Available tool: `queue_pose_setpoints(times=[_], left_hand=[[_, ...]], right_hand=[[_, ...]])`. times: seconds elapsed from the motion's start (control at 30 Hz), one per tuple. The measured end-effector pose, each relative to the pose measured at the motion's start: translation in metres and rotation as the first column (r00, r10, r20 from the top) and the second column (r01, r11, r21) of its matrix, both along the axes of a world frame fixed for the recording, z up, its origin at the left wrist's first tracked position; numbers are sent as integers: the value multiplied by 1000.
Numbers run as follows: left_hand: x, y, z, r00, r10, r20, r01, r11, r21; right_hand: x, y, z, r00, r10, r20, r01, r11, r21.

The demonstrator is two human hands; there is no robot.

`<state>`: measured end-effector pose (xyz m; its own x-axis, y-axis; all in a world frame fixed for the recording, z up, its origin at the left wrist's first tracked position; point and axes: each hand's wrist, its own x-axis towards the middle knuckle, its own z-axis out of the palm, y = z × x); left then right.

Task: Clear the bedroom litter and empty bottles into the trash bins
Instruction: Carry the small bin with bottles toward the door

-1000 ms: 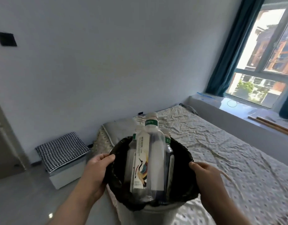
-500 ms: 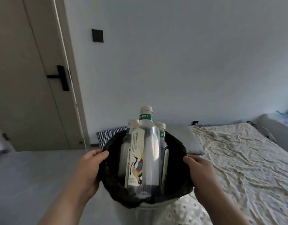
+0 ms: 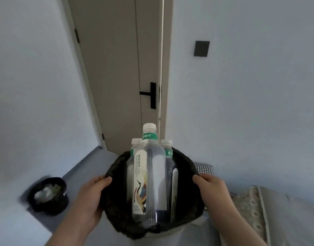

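Bottles (image 3: 149, 174), three, already stand in the lined bin (image 3: 152, 226). Left of this bin, a second bin (image 3: 48, 196) on the floor holds litter. Left hand (image 3: 89, 197) and right hand (image 3: 213, 190) clasp the rim; setting down seems left.

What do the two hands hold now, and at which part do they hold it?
Both hands hold the bin with three bottles inside. The left hand and right hand each have a grip on the bag-covered rim, on opposite sides.
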<state>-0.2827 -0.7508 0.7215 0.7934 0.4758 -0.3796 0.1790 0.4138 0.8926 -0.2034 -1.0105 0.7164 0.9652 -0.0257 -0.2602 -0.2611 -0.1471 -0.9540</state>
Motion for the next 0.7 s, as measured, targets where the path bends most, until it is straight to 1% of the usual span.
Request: queue_pose_setpoints(times=[0.17, 0.3, 0.57, 0.63, 0.7], left_hand=[[30, 41, 3, 979, 202, 24, -202, 979, 1], [53, 88, -5, 951, 308, 16, -308, 951, -18], [128, 203, -40, 901, 435, -2, -434, 899, -57], [150, 233, -46, 896, 443, -26, -444, 894, -64], [174, 260, -44, 904, 426, -23, -426, 901, -76]], right_hand=[[76, 61, 10, 978, 205, 28, -204, 978, -45], [123, 122, 8, 952, 307, 4, -306, 947, -95], [225, 264, -17, 924, 381, -45, -382, 905, -185], [253, 294, -20, 917, 393, -72, -399, 897, -187], [279, 320, -15, 917, 388, -88, -398, 905, -152]])
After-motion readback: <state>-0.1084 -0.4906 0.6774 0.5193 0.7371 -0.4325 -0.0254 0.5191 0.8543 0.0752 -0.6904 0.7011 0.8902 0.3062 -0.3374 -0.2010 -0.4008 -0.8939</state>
